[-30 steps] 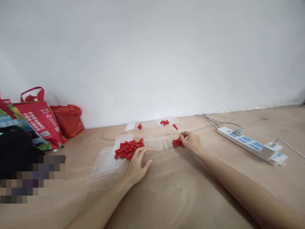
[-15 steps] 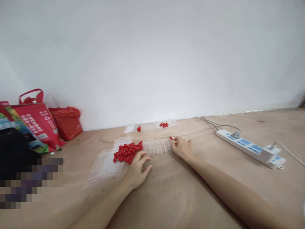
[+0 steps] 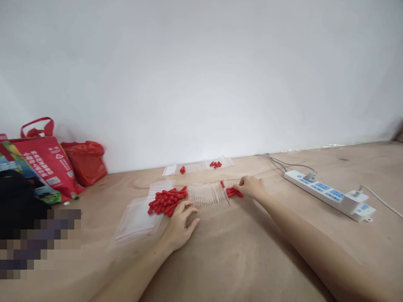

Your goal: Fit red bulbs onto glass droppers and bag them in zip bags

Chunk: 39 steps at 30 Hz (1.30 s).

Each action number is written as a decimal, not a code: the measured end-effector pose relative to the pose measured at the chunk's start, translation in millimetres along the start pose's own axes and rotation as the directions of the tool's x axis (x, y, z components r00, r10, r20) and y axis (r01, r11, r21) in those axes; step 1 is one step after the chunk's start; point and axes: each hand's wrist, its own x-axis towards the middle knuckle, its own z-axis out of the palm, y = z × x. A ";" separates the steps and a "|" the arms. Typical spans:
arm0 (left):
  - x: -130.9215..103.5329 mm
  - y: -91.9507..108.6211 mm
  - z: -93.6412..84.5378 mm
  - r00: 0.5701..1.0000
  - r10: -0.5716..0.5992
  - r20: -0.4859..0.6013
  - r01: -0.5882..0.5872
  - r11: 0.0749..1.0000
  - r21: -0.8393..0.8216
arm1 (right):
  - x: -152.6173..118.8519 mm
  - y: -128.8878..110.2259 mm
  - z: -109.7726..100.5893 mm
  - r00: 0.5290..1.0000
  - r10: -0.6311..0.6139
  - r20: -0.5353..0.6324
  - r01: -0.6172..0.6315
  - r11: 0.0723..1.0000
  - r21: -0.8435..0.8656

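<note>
A heap of red bulb-shaped pieces (image 3: 166,200) lies on clear zip bags (image 3: 138,220) at centre left. My left hand (image 3: 182,222) rests beside the heap's right edge, fingers apart, holding nothing. To the right of the heap is a row of thin clear tubes (image 3: 208,194), with one red bulb (image 3: 222,183) at its right end. My right hand (image 3: 251,187) is just right of a small group of red pieces (image 3: 233,192), fingertips bent down at them; whether anything is between its fingers is hidden.
Near the wall lie flat clear bags (image 3: 193,167) with a few red pieces. A white power strip (image 3: 327,195) with plugs and cables is at the right. Red bags (image 3: 85,161) and a dark object (image 3: 19,205) stand at the left.
My right hand has moved right, off the end of the tube row, uncovering the small group of red pieces. My left hand has stayed by the heap.
</note>
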 end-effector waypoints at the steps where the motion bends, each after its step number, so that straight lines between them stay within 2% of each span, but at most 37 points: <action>1: -0.1 0.1 0.0 1.000 -0.002 -0.009 0.002 1.000 0.006 | -0.7 -1.0 1.5 1.000 -0.003 0.009 0.003 1.000 -0.013; 7: 1.8 -1.4 4.4 0.997 -0.026 -0.077 0.030 0.998 0.052 | -1.7 -3.1 8.2 1.000 0.002 0.016 -0.002 1.000 -0.023; 10: 13.0 1.4 9.6 0.994 -0.050 -0.100 0.060 0.994 0.097 | -2.0 -2.9 5.4 1.000 0.010 0.019 -0.010 1.000 -0.011; 14: 46.8 15.6 20.0 0.991 -0.098 -0.091 0.116 0.968 0.222 | -3.1 -3.4 -5.7 1.000 0.025 0.013 -0.025 1.000 0.013; 17: 78.5 28.5 31.8 0.983 -0.178 -0.052 0.184 0.909 0.373 | -3.6 -4.0 -14.3 0.999 0.032 -0.012 -0.031 0.998 0.055; 19: 96.5 34.7 40.4 0.974 -0.223 -0.042 0.220 0.884 0.413 | -3.3 -4.0 -17.9 0.999 0.031 -0.018 -0.029 0.997 0.077; 23: 118.3 40.7 53.3 0.951 -0.307 -0.044 0.291 0.832 0.473 | -1.4 -3.1 -20.5 0.999 0.031 -0.041 -0.026 0.994 0.109; 29: 128.8 46.4 63.4 0.912 -0.408 -0.042 0.365 0.761 0.536 | -0.3 -3.4 -22.3 0.995 0.021 -0.098 -0.006 0.989 0.145; 34: 134.8 52.6 72.9 0.904 -0.427 -0.024 0.371 0.757 0.538 | -0.5 -5.7 -16.7 0.989 -0.012 -0.145 0.039 0.983 0.181; 37: 133.9 57.5 66.4 0.914 -0.406 -0.012 0.354 0.783 0.511 | -0.8 -7.7 -8.2 0.980 -0.041 -0.195 0.096 0.954 0.283; 39: 126.1 58.6 52.1 0.934 -0.358 -0.001 0.313 0.816 0.486 | -2.4 -10.6 -0.9 0.969 -0.075 -0.236 0.164 0.908 0.387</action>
